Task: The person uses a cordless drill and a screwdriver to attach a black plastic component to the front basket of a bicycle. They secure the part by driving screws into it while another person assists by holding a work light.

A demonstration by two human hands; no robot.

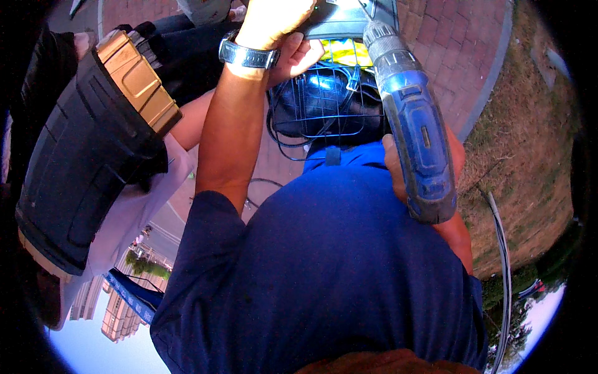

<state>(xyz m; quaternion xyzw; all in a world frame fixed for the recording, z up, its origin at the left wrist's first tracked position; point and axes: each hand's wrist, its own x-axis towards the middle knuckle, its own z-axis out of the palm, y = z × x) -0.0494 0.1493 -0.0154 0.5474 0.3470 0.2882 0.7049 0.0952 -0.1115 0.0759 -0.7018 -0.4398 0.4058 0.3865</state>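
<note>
Blue cordless drill (414, 131) points at grey box (346, 22) above wire basket (324, 103).

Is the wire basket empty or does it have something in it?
Not empty. Through the wire basket a dark rounded object fills the inside, and something yellow lies at its top edge. What they are, cannot tell.

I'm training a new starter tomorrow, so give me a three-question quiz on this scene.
1. True or false: the right hand holds a blue cordless drill.
2. What does the left hand grip? A) a grey box B) a hammer C) a rope
3. Fill in: under the box sits a dark wire ___.
Key: 1 true; 2 A; 3 basket.
</note>
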